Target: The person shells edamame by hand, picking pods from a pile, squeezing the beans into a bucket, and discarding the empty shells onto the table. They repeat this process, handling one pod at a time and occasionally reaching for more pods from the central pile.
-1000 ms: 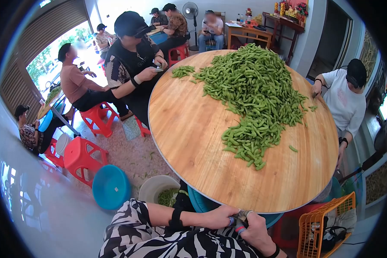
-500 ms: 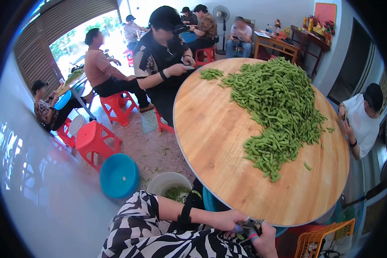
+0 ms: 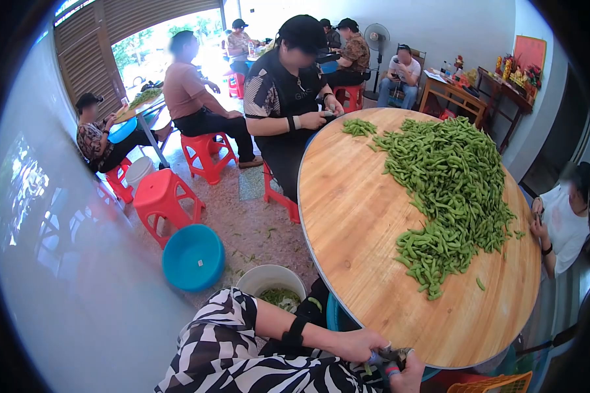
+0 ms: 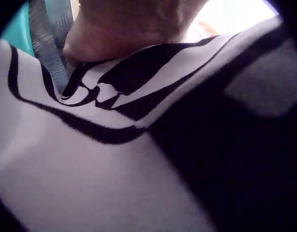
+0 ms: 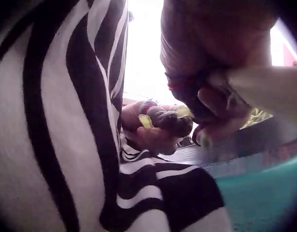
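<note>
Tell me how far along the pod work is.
Looks done: green pieces in the white bucket, perhaps already handled. In hand: the left hand seems to pinch a yellowish-green pod; the right hand's hold is unclear. Remaining: the large heap of green pods on the round wooden table.

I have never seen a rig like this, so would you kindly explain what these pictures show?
There is no machine, only a person's own hands. The wide picture comes from a camera on the head; the other two come from one on each wrist. Green pods lie heaped on the round wooden table. By its near edge, the left hand pinches a pale green piece. The right hand is close beside it; what that one holds is too unclear to tell.
</note>
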Tool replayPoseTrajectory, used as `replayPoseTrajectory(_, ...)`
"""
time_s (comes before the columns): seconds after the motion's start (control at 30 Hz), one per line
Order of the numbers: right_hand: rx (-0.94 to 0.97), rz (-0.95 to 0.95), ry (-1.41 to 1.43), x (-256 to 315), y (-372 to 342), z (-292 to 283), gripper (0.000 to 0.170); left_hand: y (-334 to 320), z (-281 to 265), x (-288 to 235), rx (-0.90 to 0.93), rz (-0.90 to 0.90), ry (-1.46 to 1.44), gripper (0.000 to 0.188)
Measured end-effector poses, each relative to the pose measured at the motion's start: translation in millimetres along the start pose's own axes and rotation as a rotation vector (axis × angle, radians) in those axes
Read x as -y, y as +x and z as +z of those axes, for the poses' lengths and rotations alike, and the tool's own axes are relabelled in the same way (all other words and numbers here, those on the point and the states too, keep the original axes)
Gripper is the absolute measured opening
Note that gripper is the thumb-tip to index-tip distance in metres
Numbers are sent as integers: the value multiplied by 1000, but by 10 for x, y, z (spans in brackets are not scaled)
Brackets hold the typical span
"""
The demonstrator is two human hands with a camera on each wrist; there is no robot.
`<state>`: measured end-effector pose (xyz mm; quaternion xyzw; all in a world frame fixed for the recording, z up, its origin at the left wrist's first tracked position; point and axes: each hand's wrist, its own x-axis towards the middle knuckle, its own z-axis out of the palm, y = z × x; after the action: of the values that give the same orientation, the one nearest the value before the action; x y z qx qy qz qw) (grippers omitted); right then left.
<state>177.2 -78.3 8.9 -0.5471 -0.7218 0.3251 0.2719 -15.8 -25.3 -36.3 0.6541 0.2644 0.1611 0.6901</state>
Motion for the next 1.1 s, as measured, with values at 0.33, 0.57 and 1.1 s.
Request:
replayPoseTrajectory(0.33,-324,64,401,-236,170,224,21,-23,-109,-365,-396,130,-36,11)
replayPoseTrajectory(0.57,-123,278,762,55,222,-7,12,99,-172,-418,-204,33,-401,15)
replayPoseTrajectory(1.1,-266,74,399,-16,82,65,12,72,-159,-347,-452,-9,-158,18)
